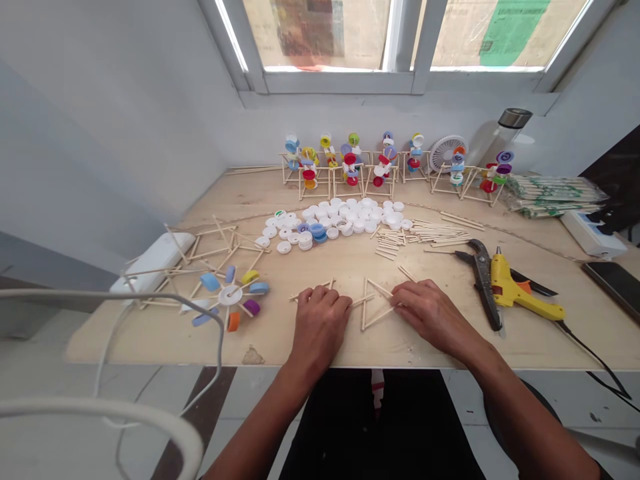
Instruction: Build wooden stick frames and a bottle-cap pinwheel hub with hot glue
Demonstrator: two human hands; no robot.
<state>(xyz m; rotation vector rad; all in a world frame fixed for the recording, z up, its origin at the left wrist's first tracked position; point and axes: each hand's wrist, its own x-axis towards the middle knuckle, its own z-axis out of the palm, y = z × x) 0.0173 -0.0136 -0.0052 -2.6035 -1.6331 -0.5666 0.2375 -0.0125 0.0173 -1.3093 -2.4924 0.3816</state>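
One triangular frame of thin pale wooden sticks [364, 307] lies flat on the plywood desk [165, 343], its right corner under the fingertips of the right hand [433, 313]. The left hand [320, 327] sits curled just beside it over a loose stick [310, 292] (from here I cannot tell whether either hand truly grips). Farther right lie black metal cutting pliers [483, 283] and a yellow hot glue gun [520, 293]; behind, a heap of white plastic bottle caps [340, 220].

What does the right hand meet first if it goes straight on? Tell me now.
The right hand points left into the triangular frame of wooden sticks, so that comes first. Its fingertips seem already at the frame, though depth is hard to judge.
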